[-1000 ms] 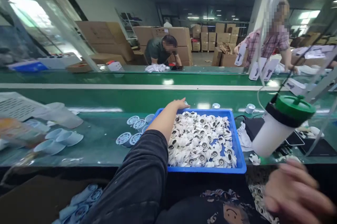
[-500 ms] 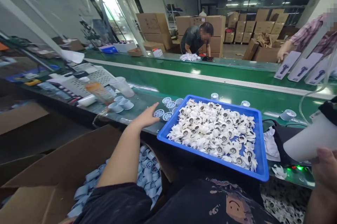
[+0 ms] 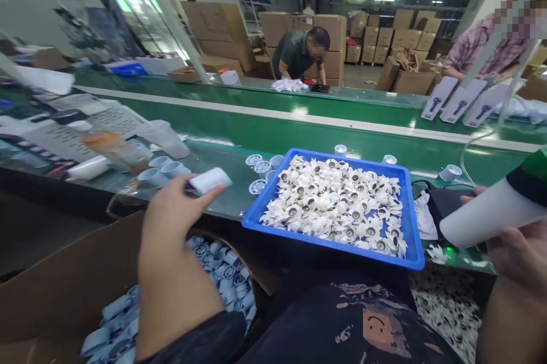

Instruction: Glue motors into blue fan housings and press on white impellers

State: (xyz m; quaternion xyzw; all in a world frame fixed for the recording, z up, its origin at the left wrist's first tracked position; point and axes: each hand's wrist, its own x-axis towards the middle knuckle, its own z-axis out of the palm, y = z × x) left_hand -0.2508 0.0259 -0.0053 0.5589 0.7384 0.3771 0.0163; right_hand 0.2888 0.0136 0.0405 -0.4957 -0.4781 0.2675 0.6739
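Left hand [image 3: 171, 204]: thumb and fingers pinching one pale cup [image 3: 210, 180], lying sideways, raised in front of the bench [image 3: 226, 196], left of the tray.

Right hand [image 3: 519, 247]: fingers wrapped around a white cylinder [image 3: 482, 217] with black collar and green cap [image 3: 536, 173], tilted, right of the tray.

Tray [image 3: 417, 233], blue, one: on the bench, near edge jutting over the front; filled with white fan wheels [image 3: 337, 199], blue floor showing in patches at right.

Cups, pale blue, loose: a cluster [image 3: 257, 187] just beside the tray's left edge; a small group [image 3: 152, 177] farther left; three spaced out beyond the tray, along the belt [image 3: 222, 130], one toward the right.

Carton [image 3: 89, 244], below the bench at left: holds many more cups.

Fan wheels, further: one on the bench near the tray's right corner; a heap below the bench at right.

Sundries, left: bottle [image 3: 113, 146] with orange contents, translucent container [image 3: 166, 139], printed sheets, blurred.

Sundries, right: white cloth [image 3: 424, 217], small green light.

Across the belt: co-worker in dark shirt [image 3: 293, 56], bent forward; co-worker in plaid shirt [image 3: 476, 50]; three white boxes [image 3: 439, 97], upright and leaning.
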